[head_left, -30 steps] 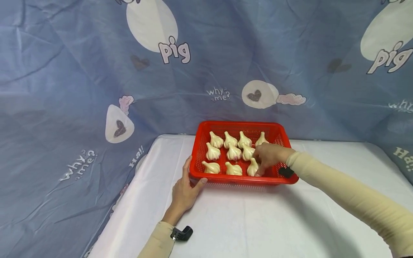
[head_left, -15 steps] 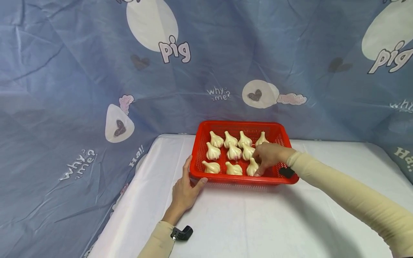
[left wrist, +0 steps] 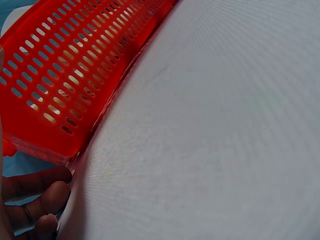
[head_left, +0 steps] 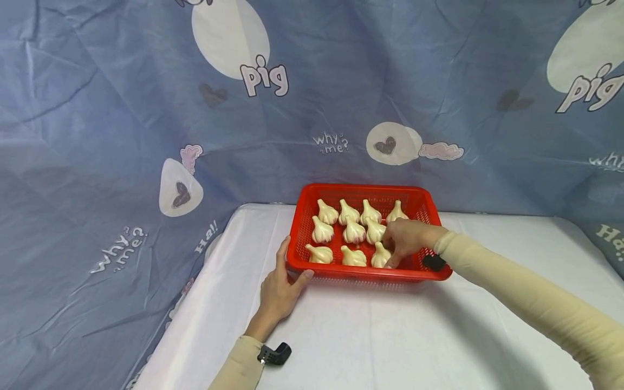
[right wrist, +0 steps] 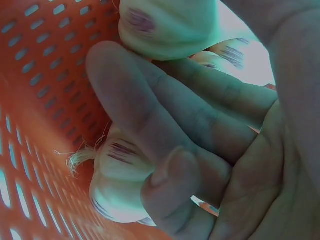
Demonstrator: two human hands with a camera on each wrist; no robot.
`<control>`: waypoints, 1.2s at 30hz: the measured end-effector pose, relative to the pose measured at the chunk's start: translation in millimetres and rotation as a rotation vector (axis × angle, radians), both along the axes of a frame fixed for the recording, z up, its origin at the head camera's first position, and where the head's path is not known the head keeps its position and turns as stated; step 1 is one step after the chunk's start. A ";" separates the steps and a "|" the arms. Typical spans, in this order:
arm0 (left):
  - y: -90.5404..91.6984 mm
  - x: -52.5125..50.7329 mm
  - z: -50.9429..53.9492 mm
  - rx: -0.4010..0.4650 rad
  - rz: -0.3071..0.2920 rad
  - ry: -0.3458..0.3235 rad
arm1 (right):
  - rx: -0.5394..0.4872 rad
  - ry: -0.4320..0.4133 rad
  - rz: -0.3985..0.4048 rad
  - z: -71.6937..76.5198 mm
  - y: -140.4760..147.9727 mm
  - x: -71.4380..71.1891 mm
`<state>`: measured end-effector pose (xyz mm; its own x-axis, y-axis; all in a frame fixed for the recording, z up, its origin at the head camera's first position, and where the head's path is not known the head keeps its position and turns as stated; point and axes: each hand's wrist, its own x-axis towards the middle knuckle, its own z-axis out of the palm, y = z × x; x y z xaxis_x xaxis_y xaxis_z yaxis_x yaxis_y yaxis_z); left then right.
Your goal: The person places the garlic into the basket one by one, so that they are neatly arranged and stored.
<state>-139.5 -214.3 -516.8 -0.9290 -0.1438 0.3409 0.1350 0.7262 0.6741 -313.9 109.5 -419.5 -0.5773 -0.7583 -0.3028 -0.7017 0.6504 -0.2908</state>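
Note:
A red perforated plastic basket holds several garlic bulbs in rows on the white-covered table. Its near left corner is gripped by my left hand, thumb on the front side and index finger along the left; in the left wrist view, curled fingers show below that corner. My right hand reaches into the basket's right part. Thumb and fingers hold a garlic bulb in the front row, seen near the top of the right wrist view. Another garlic bulb lies beside the curled finger there. The hand hides part of the basket floor.
A white cloth covers the table in front of the basket. Right behind it hangs a blue printed curtain, which also runs down the left side. Other garlic bulbs stand close around my right hand, such as the back-right bulb.
The front-row garlic bulb at my right hand has shifted slightly left and toward the front. My left hand stays at the basket corner, and the basket has hardly moved.

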 end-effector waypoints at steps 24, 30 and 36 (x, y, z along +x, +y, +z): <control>-0.6 -8.4 -2.6 -0.001 -0.026 -0.008 | -0.115 0.004 -0.127 31.4 30.5 0.5; -4.7 -7.8 -1.7 0.011 -0.039 -0.041 | -0.246 0.072 -0.145 40.1 50.4 0.6; -17.4 -2.0 -4.0 0.086 -0.086 -0.080 | -0.366 0.122 -0.216 50.6 77.2 11.9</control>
<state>-141.5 -231.6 -520.8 -0.9629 -0.0878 0.2552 0.1377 0.6534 0.7443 -302.0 186.8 -369.0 -0.7492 -0.6610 0.0433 -0.6044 0.6554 -0.4530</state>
